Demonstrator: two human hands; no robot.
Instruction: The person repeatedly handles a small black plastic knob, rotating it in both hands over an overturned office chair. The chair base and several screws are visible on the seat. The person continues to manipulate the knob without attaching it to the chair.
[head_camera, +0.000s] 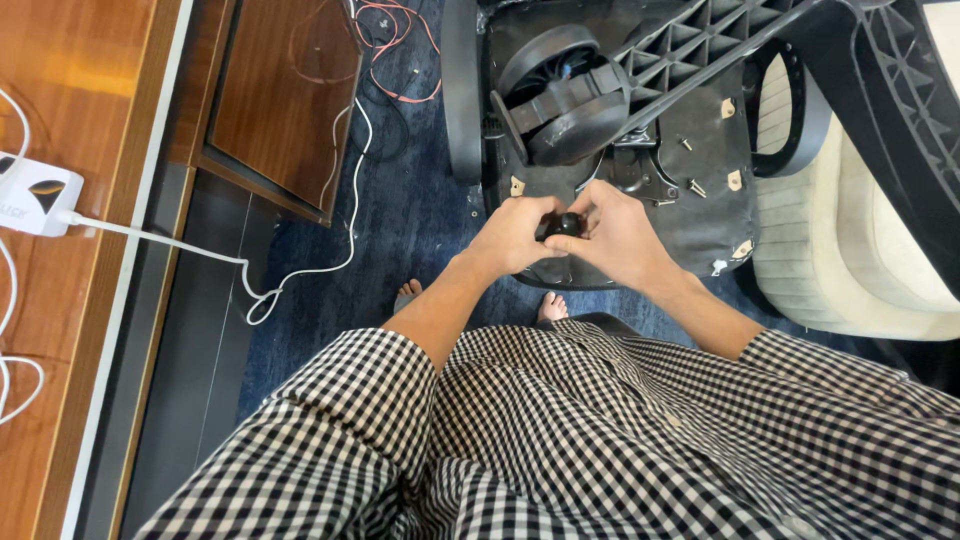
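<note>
Holding a small black round knob between them, the left hand and the right hand meet at the centre of the frame, a little above the middle. The fingers of both hands are clenched around the knob, so only its dark top shows between the thumbs. The knob is just in front of the lower edge of an overturned office chair seat, which fills the upper centre and upper right of the frame. On the black underside of this seat several screws stand up, and small pale tabs sit around them. A black caster wheel lies on the seat above the hands, and a ribbed black plastic arm runs from it to the upper right corner. A cream cushioned seat is at the right edge.

At the left edge there is a wooden desk top with a white charger on it; its white cable runs down to the dark blue carpet. Red and black wires lie at the upper centre. A black and white checked shirt covers the lower part of the frame, and bare toes show under the hands.
</note>
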